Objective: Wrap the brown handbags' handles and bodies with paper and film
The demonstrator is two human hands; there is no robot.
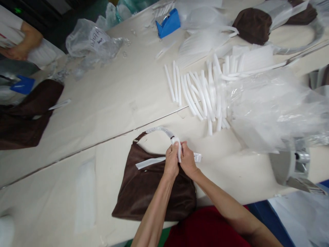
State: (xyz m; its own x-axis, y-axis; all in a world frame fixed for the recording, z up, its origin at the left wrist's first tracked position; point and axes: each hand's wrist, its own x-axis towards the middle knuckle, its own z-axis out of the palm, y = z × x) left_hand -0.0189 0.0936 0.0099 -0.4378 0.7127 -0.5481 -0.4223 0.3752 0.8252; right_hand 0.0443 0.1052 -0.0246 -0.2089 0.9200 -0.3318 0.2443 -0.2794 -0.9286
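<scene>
Brown shoulder bag (151, 192): flat on the table (106, 187), beneath my hands.
White strip (179, 150): pinched in fingers of my left hand (171, 161) and right hand (188, 160), at the strap's (159, 129) end.

The only view comes from the person's head, facing forward and down at the desk (110, 92). The left grip (171, 163) and right grip (188, 159) lie fairly near the lens, below the frame's middle, with the forearms (156, 206) reaching up to them from beneath. Beyond both, the wide view takes in the desk's far edge; its seam (102, 140) slants upward from left of the grips to their right.
</scene>
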